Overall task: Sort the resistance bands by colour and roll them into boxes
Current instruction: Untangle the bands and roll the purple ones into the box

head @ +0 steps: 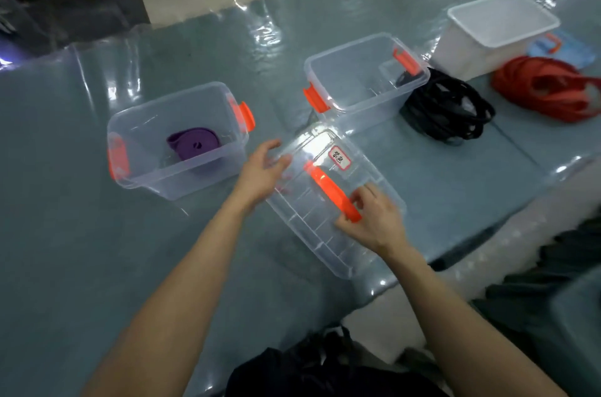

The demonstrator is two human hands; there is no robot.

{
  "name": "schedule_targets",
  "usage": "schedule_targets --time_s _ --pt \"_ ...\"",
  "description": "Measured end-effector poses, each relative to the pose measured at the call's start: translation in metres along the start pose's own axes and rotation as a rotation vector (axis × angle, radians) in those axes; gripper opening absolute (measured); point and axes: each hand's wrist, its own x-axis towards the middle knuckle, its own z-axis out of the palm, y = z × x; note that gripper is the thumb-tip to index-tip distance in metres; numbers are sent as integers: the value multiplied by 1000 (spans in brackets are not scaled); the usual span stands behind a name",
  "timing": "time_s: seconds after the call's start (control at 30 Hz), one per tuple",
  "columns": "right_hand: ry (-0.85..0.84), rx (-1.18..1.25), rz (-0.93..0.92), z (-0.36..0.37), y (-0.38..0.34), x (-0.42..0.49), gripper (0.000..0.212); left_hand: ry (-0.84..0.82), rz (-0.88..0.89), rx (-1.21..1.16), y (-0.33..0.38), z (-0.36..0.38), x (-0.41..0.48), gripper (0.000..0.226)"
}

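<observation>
Two clear boxes with orange latches stand open on the counter (81,234), and we count a third, white box (471,51) toward its far right corner. The left clear box (195,178) holds one rolled purple band (195,144) on its floor. The middle clear box (367,110) looks bare inside, as far as we can tell. Just beside its right wall lies a heap of black bands (448,110), touching it. A heap of red bands (546,90) lies further right, in front of the white box and close to the counter's right edge.

Near the counter's near edge lies a clear lid (325,234) with an orange handle (331,191) and a small red-bordered label (340,158). Our right hand (374,221) pinches the near end of that handle between thumb and curled fingers. Our left hand (260,169) is loosely spread, with relaxed fingers at the lid's left rim. We cannot tell whether it presses on the lid.
</observation>
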Motion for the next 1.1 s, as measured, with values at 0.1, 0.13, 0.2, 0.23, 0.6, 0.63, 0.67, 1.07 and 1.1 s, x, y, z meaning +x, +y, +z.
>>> schedule_targets --time_s 0.1,0.13,0.2,0.23,0.6,0.63,0.67,1.07,1.1 --pt "133 5 -215 -10 -25 23 29 88 78 -315 -1 -27 -7 35" --pt "218 0 -279 -11 -36 33 29 155 101 -409 -1 -41 -12 33" --pt "393 7 -303 -12 -59 55 41 319 122 -580 -3 -71 -19 35" --pt "441 56 -244 -12 -72 65 49 398 124 -650 -6 -88 -23 39" --pt "41 295 -159 56 -214 162 24 925 41 -236 -53 -204 -10 38" --pt "35 263 -183 62 -222 172 24 935 26 -194 -55 -211 -4 36" --pt "29 236 -201 68 -229 182 25 935 12 -166 -56 -218 1 34" --pt "-97 229 -162 113 -203 186 50 861 -141 3 -120 -212 17 41" --pt "-114 274 -127 115 -201 182 59 861 -140 -46 -123 -209 15 44"
